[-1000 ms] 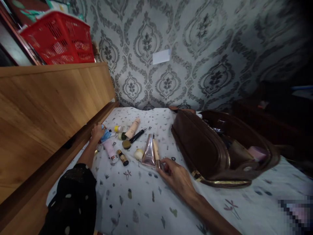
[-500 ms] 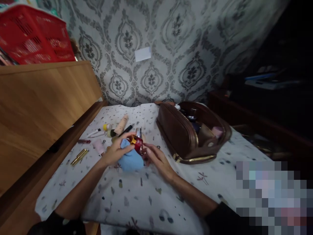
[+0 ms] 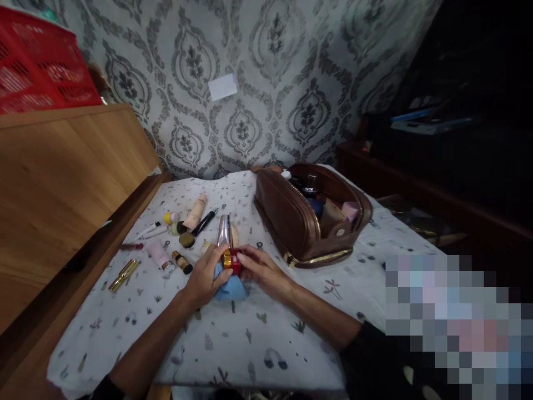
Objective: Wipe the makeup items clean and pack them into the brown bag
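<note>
A small red bottle with a gold band (image 3: 235, 262) is held between my two hands above the table. My left hand (image 3: 203, 278) is closed on it, with a light blue cloth (image 3: 231, 290) bunched under the bottle in the same grip. From the other side, the fingers of my right hand (image 3: 264, 272) press on the red part. Just behind the hands is a silver tube (image 3: 224, 230). To their left lie a small dark bottle with a gold label (image 3: 181, 262), a pale pink tube (image 3: 158, 254) and a round olive-coloured lid or pot (image 3: 187, 240).
An open brown cosmetic bag (image 3: 287, 214) with several items inside stands at the right. Further left on the patterned cloth (image 3: 137, 333) are a gold tube (image 3: 124, 275), a beige tube (image 3: 195, 211) and a black pen-like item (image 3: 205, 223). A wooden panel (image 3: 75, 172) borders the left.
The bottle has been turned so its gold band faces left, and the cloth has slipped lower beneath it. My right fingers have closed onto the bottle. The view has shifted slightly right.
</note>
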A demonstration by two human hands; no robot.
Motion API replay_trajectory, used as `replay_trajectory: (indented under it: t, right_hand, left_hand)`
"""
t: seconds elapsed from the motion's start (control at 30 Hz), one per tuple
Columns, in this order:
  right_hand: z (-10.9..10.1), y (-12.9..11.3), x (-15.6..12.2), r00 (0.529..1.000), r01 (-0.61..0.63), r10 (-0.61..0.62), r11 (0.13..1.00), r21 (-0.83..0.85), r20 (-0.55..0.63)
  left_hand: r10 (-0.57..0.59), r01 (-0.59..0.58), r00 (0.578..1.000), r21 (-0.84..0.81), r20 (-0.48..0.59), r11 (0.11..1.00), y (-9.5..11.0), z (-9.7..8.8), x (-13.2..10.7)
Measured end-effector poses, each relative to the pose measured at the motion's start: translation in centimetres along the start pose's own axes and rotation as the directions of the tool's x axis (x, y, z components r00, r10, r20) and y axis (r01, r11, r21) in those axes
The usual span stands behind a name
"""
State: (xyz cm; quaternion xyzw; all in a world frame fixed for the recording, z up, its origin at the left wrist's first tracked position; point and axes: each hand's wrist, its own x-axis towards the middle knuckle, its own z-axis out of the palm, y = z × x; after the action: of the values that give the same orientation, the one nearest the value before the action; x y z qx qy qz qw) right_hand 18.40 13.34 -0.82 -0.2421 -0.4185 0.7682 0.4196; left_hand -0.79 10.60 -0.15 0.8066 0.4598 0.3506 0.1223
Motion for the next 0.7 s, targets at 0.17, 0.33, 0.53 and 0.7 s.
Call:
replay_trajectory:
  t: [0.17, 0.33, 0.53, 0.7]
  right_hand:
    - [-0.1, 0.0, -0.1, 1.000, -0.009, 0.011, 0.998, -0.059, 0.023]
    - [-0.2, 0.2, 0.0, 1.000, -0.014, 0.015, 0.999, -0.053, 0.018]
    - [-0.1, 0.1, -0.1, 0.999, -0.036, 0.037, 0.998, -0.042, 0.016]
    - [0.0, 0.1, -0.1, 0.992, -0.117, 0.118, 0.993, -0.033, 0.045]
  left_hand:
    - [-0.017, 0.017, 1.000, -0.019, -0.014, 1.000, 0.0, 0.4, -0.2]
    - [-0.052, 0.052, 0.998, -0.033, -0.020, 0.998, 0.6, 0.1, 0.0]
    - [-0.071, 0.070, 0.997, -0.069, -0.010, 0.995, 0.4, 0.4, -0.3]
    - [-0.059, 0.054, 0.997, -0.100, -0.044, 0.994, -0.3, 0.9, -1.0]
